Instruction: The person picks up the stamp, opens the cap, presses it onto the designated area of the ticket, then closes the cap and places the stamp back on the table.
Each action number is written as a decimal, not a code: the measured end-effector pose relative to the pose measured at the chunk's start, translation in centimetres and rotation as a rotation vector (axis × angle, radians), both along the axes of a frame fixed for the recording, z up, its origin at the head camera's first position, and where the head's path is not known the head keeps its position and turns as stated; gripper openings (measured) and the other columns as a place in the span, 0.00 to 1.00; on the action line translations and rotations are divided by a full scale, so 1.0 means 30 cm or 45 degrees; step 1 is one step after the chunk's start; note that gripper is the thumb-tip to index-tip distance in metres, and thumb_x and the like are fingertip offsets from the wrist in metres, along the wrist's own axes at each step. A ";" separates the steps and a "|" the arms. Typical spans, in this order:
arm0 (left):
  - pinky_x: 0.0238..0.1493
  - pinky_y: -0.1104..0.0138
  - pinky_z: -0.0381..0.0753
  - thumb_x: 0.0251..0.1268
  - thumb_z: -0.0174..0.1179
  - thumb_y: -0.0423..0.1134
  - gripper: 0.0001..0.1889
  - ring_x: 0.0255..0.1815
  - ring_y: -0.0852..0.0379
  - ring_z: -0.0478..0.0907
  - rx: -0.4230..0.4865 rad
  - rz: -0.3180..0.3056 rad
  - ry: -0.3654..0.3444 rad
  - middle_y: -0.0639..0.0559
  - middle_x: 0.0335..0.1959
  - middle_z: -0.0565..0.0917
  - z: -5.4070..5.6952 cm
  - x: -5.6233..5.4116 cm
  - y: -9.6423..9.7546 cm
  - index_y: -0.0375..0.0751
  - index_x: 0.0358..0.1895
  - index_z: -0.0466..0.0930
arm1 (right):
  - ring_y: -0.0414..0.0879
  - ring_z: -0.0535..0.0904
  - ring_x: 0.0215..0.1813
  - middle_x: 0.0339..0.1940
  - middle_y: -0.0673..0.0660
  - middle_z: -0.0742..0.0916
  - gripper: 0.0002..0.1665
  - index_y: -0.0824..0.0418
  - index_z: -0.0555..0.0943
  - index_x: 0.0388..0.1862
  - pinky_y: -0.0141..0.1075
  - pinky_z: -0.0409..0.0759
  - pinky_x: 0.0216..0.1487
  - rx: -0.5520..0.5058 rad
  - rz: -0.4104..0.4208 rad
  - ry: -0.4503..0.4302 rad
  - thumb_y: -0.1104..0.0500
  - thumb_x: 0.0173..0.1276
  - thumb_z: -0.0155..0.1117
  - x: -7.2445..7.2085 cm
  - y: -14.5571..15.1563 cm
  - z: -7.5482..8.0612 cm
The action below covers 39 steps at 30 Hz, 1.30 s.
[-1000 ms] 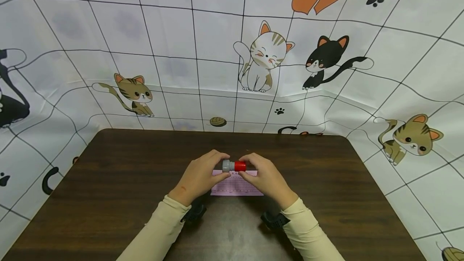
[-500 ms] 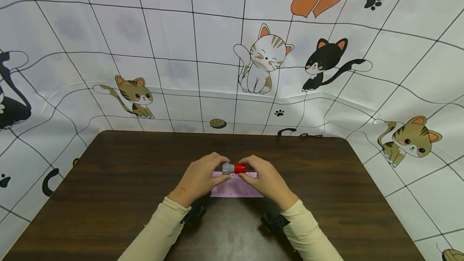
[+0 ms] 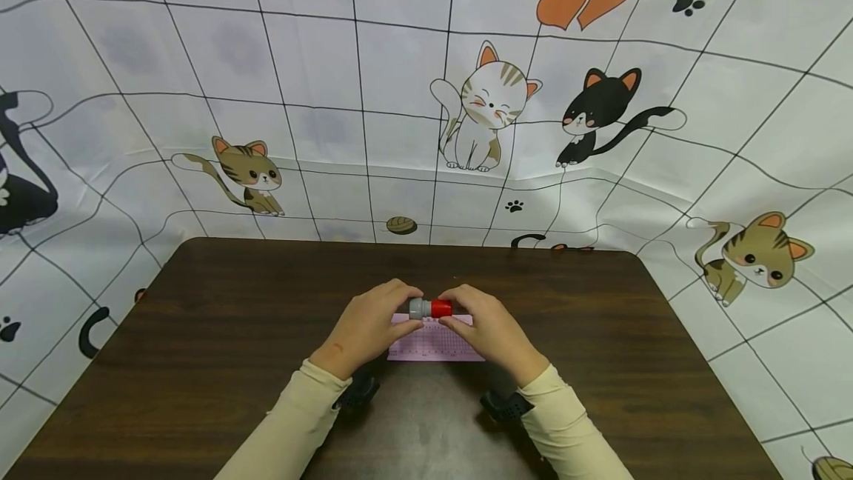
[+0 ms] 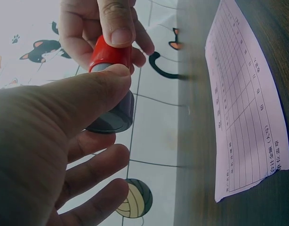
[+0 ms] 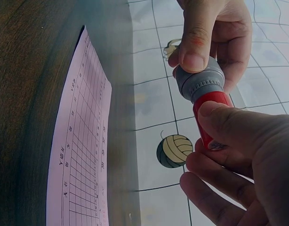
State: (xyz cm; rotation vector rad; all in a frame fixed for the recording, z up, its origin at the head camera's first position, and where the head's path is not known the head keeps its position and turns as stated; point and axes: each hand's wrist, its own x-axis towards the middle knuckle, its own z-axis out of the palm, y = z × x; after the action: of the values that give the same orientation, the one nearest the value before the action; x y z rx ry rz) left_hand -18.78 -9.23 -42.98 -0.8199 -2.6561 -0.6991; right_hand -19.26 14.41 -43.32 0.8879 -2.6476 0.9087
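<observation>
A small red-and-grey cylinder, shaped like a capped hand stamp (image 3: pixel 440 308), lies sideways between my two hands. My left hand (image 3: pixel 366 326) pinches its wider grey end between thumb and fingers. My right hand (image 3: pixel 496 328) pinches the red end the same way. Ribs ring the grey part in the right wrist view, and a small dark pattern shows on the tip of the red part. The stamp is held above a pink printed form (image 3: pixel 436 345) with a grid of lines. In the head view, the hands cover part of the form's upper edge.
The form lies flat on a dark wooden table (image 3: pixel 266 302). A white sheet (image 3: pixel 320 132) with grid lines and printed cats hangs behind and beside the table. Dark devices (image 3: pixel 504 404) are strapped at both wrists.
Both hands keep their hold on the stamp above the form. Only a slight shift of the whole head view shows.
</observation>
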 end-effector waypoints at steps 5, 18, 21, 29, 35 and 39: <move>0.51 0.60 0.87 0.60 0.77 0.47 0.24 0.45 0.59 0.85 -0.005 -0.014 0.005 0.54 0.50 0.85 0.003 0.000 0.001 0.45 0.57 0.83 | 0.45 0.88 0.48 0.46 0.51 0.88 0.18 0.58 0.84 0.52 0.42 0.87 0.52 0.013 0.002 -0.004 0.60 0.65 0.77 -0.003 0.000 0.001; 0.51 0.59 0.86 0.63 0.75 0.46 0.24 0.46 0.59 0.84 -0.019 -0.040 -0.002 0.54 0.51 0.85 0.003 0.004 0.000 0.43 0.60 0.83 | 0.44 0.87 0.47 0.46 0.51 0.88 0.17 0.58 0.84 0.52 0.41 0.87 0.52 0.023 0.024 0.000 0.60 0.65 0.77 -0.008 0.000 -0.005; 0.50 0.60 0.87 0.64 0.74 0.46 0.23 0.45 0.59 0.84 -0.026 -0.044 0.001 0.54 0.51 0.85 0.001 0.004 -0.001 0.43 0.60 0.83 | 0.44 0.86 0.47 0.47 0.51 0.88 0.17 0.58 0.85 0.53 0.41 0.87 0.52 0.028 0.022 0.004 0.60 0.66 0.77 -0.007 0.000 -0.007; 0.50 0.61 0.87 0.63 0.75 0.47 0.23 0.45 0.60 0.84 -0.023 -0.027 -0.019 0.56 0.50 0.85 0.002 0.001 -0.004 0.46 0.59 0.83 | 0.44 0.87 0.47 0.46 0.50 0.88 0.17 0.57 0.84 0.51 0.42 0.87 0.51 0.024 -0.015 -0.003 0.58 0.65 0.78 0.000 -0.002 -0.003; 0.51 0.60 0.86 0.61 0.77 0.47 0.23 0.46 0.60 0.84 -0.016 -0.009 -0.026 0.57 0.49 0.85 0.000 -0.004 -0.004 0.48 0.58 0.84 | 0.44 0.88 0.47 0.45 0.50 0.89 0.18 0.56 0.85 0.50 0.42 0.87 0.50 0.037 -0.065 -0.011 0.55 0.64 0.79 0.008 -0.005 0.003; 0.51 0.60 0.86 0.60 0.77 0.48 0.23 0.47 0.59 0.84 -0.015 0.009 -0.026 0.57 0.50 0.85 0.001 -0.005 -0.004 0.49 0.57 0.84 | 0.44 0.88 0.46 0.44 0.50 0.90 0.17 0.56 0.85 0.49 0.43 0.87 0.49 0.033 -0.077 -0.001 0.55 0.63 0.80 0.010 -0.006 0.006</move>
State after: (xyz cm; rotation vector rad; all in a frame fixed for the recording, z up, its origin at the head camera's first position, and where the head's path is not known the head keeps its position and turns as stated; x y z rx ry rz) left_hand -18.92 -9.35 -42.94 -0.8108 -2.6818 -0.6947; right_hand -18.96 14.25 -43.14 0.8084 -2.6776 0.8623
